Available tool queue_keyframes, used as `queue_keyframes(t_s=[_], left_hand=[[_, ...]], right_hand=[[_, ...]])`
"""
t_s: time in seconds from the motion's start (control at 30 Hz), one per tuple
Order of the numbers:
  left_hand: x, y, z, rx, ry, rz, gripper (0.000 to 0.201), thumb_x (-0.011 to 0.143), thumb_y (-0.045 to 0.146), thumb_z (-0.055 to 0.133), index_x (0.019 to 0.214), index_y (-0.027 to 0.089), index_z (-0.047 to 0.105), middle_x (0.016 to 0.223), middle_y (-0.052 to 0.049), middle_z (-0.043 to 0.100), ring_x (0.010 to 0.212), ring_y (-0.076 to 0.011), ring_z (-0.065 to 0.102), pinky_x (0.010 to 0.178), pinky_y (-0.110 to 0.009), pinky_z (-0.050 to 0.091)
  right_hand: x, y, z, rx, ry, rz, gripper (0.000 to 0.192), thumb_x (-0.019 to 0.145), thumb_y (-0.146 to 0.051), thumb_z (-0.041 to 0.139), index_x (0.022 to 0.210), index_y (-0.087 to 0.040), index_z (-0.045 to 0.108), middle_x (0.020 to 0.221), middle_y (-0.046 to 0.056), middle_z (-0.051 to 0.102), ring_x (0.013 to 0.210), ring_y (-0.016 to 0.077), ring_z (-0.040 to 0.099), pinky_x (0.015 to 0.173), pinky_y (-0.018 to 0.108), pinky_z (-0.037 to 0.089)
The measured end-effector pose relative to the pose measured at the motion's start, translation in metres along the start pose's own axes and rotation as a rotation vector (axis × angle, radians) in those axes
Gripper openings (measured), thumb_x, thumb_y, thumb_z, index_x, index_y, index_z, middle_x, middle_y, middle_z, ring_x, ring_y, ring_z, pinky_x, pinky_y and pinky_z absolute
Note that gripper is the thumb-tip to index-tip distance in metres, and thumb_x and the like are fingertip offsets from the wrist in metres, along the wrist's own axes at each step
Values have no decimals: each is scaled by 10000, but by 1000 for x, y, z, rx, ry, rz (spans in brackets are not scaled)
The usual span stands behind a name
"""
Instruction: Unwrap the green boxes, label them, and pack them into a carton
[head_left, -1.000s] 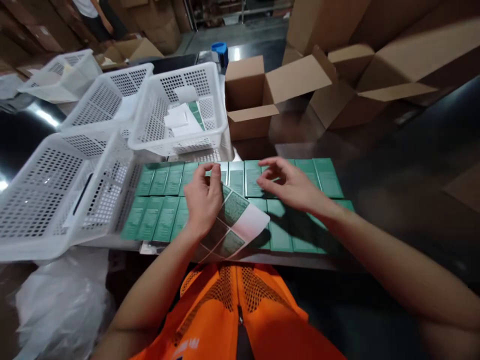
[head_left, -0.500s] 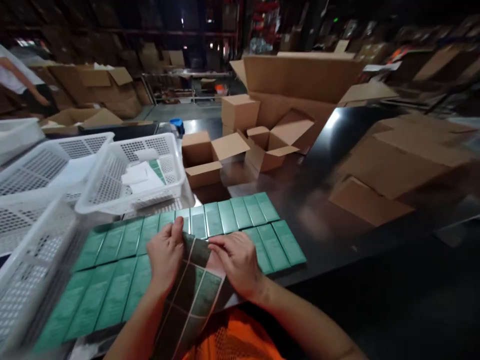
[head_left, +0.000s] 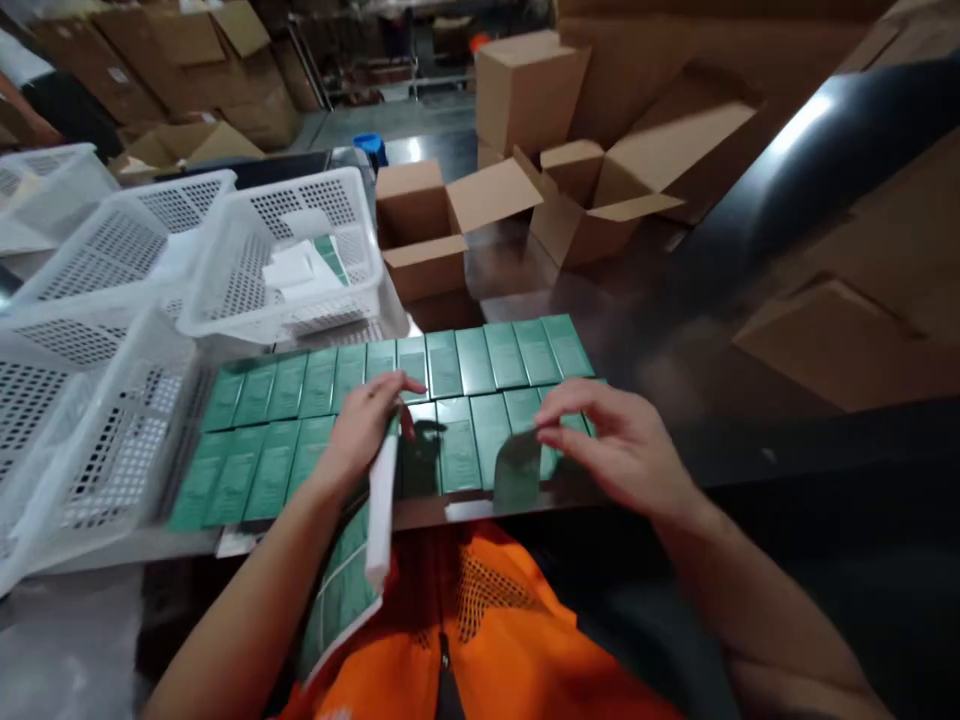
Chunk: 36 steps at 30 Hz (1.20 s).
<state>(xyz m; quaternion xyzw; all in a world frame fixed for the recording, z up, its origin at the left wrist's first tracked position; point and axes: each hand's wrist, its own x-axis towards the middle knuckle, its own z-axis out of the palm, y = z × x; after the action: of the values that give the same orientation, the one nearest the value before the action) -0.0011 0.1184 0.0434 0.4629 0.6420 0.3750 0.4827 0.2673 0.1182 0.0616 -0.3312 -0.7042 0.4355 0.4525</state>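
My left hand (head_left: 367, 425) is closed on a sheet of green labels (head_left: 349, 580), which hangs down against my orange vest with its white edge turned up. From the pinched fingertips of my right hand (head_left: 619, 440) hangs a small dark green label (head_left: 517, 472), apart from the sheet. Both hands are above two rows of flat green boxes (head_left: 461, 440) laid side by side along the table's front edge. Shadows fall on the boxes below my left hand.
White perforated baskets (head_left: 281, 325) stand at the left, one with white papers and a green sheet inside. Open cardboard boxes (head_left: 427, 265) sit behind the rows. Larger cardboard (head_left: 855, 350) lies blurred on the right of the dark table. A person's arm (head_left: 26, 115) shows far left.
My right hand has moved right, away from the sheet, with a label now at its fingertips. The sheet has swung and tilted edge-on under my left hand. My view has tipped down.
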Motion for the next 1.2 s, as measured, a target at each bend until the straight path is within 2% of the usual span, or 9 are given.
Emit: queue_keyframes(t_s=[0.1,0.17,0.27,0.4,0.5,0.67,0.83,1.07,1.2], left_hand=[[-24,-8,24,205,-266,-8,451,845,578,603,971,167,739,560,6,588,525,-153,496,541,-274,334],[-35,-14,38,269,-360,-31,456,860,564,587,1016,166,744,582,15,567,543,-147,481,549,-269,316],[-40,-25,51,314,-411,-80,456,868,574,578,999,167,735,578,30,527,540,-132,426,542,-260,289],[-42,-38,59,320,-411,-83,425,894,573,549,799,174,659,581,37,509,537,-114,395,531,-246,284],[-44,-41,63,413,-372,-109,420,906,538,528,685,185,580,536,42,469,516,-113,377,518,-250,267],[-42,-37,69,569,-360,-151,394,902,486,510,648,193,580,513,26,485,497,-128,392,520,-272,253],[-36,-33,72,630,-374,-163,373,897,453,509,644,193,598,523,22,508,509,-133,423,536,-282,258],[-34,-30,74,638,-371,-195,359,895,419,518,624,200,605,520,19,521,508,-139,441,547,-291,269],[-30,-24,78,735,-380,-189,338,890,381,534,609,202,589,524,7,525,515,-146,434,564,-295,276]], right_hand=[[12,29,-15,56,-55,335,212,785,-406,795,845,-212,734,777,15,684,723,161,611,678,306,481],[17,47,-15,113,-94,417,256,758,-427,798,836,-195,723,736,4,649,679,141,565,641,288,441],[18,63,-7,123,-130,446,248,759,-410,782,843,-185,722,711,-10,621,650,125,523,613,275,406],[11,72,5,106,-167,467,239,773,-394,762,867,-176,740,674,-16,605,628,124,514,600,274,392],[5,78,13,-87,-124,407,160,817,-338,748,855,-183,762,736,3,653,674,135,557,643,281,403],[0,85,24,-392,-76,283,66,845,-232,757,805,-180,764,829,22,661,726,138,571,685,281,393],[4,85,28,-499,-118,345,82,869,-255,753,825,-188,768,844,23,664,708,142,561,659,284,368],[4,85,31,-576,-132,330,93,891,-277,735,843,-204,766,855,20,664,708,154,567,664,301,366],[0,82,36,-646,-129,313,99,892,-285,730,832,-207,740,890,34,666,750,181,598,678,316,395]])
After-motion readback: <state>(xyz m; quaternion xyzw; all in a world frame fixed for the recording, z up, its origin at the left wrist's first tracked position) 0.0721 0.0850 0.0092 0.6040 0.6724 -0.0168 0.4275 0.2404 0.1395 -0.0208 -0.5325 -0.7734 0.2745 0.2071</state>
